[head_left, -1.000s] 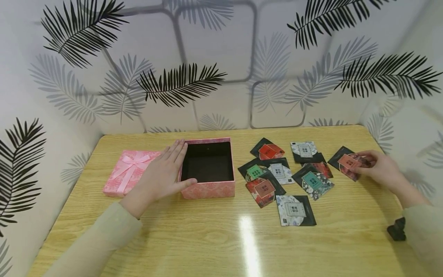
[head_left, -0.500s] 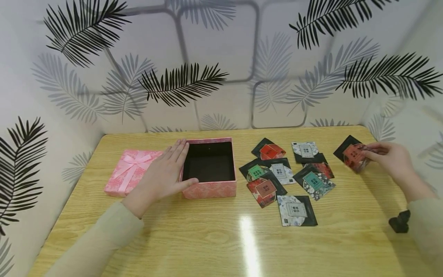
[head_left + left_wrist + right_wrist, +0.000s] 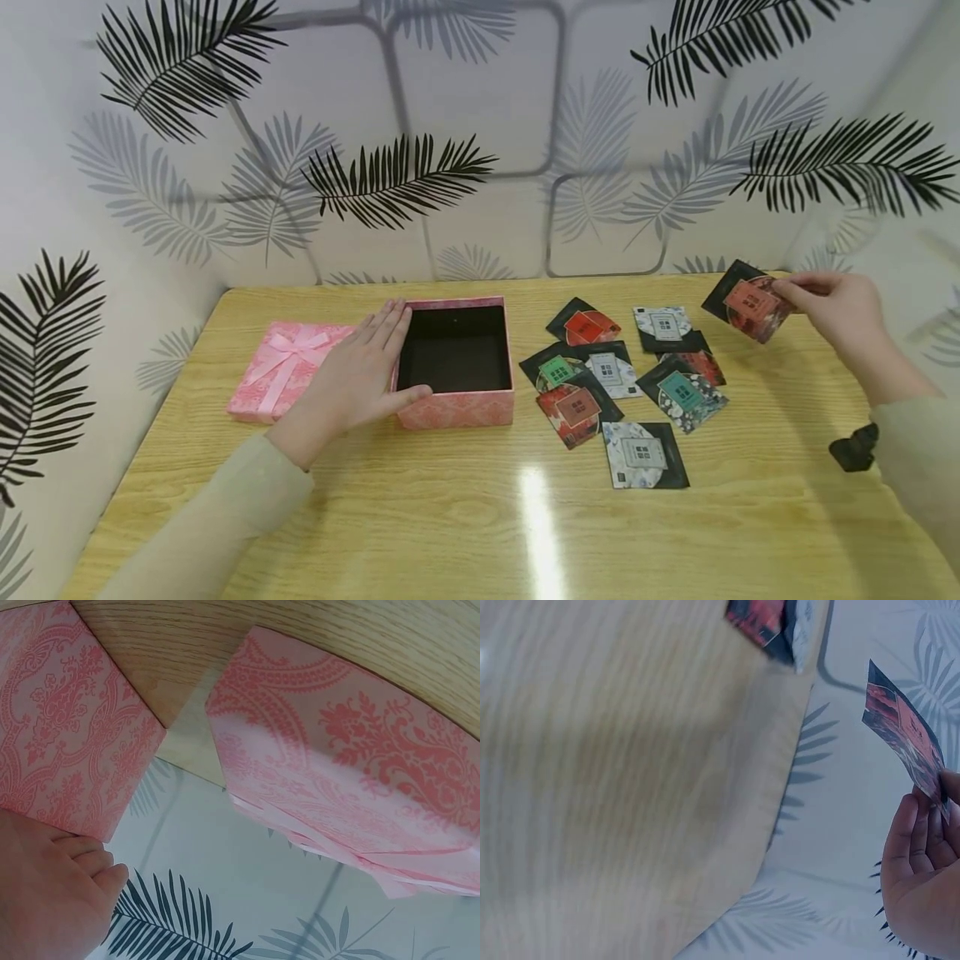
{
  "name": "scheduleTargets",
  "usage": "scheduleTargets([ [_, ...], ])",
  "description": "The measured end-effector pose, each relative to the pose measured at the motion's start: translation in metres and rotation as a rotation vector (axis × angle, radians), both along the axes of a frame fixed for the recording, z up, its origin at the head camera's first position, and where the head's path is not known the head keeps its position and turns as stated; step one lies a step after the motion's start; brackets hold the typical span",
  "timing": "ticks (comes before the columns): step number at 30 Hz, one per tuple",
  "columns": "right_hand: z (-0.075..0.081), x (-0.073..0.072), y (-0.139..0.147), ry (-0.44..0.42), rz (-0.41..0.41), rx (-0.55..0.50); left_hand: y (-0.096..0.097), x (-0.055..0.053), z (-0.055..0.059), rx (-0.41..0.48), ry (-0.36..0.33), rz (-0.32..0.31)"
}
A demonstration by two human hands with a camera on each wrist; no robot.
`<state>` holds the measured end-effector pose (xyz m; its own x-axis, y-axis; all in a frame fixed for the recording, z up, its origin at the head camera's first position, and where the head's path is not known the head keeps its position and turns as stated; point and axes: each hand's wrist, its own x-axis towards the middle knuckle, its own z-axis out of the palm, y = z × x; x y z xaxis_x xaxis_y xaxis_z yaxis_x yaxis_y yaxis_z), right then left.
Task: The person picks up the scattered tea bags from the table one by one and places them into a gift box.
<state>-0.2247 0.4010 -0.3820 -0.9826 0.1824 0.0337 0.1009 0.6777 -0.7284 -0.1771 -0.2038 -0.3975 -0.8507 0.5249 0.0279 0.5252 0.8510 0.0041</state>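
Background: pale leaf-print wall (image 3: 487, 108) across the top of the head frame; wood-grain table (image 3: 420, 525) below.
Right fingers: right hand (image 3: 843, 317), right of frame, pinches one sachet between thumb and fingers.
Held sachet (image 3: 752, 301): upper right, raised clear of the table, tilted; black, with red print and label.
Left fingers: left hand (image 3: 348, 379), left of centre, fingers extended along the box's left rim, thumb against its front wall.
Box (image 3: 456, 411): centre of frame, pink patterned, uncovered, black interior.
Lid (image 3: 251, 392): left of frame, partly behind the left hand, bow on top.
Loose sachets (image 3: 577, 407): right of centre, flat on the table, several overlapping.
Black object (image 3: 853, 450): lower right, beside the right sleeve (image 3: 915, 467); type cannot be determined.
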Motion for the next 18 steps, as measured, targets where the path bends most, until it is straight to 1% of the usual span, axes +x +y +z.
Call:
scheduleTargets([
  [4,0.009,-0.006,-0.017,0.021,0.023,-0.027,0.0,0.001,0.001,-0.001,0.002,0.0],
  [13,0.025,-0.013,-0.067,0.055,0.084,-0.017,0.0,0.0,0.001,0.003,-0.001,0.0],
  [18,0.034,-0.017,-0.095,0.07,0.129,-0.053,0.0,-0.001,0.003,-0.002,-0.006,-0.001],
])
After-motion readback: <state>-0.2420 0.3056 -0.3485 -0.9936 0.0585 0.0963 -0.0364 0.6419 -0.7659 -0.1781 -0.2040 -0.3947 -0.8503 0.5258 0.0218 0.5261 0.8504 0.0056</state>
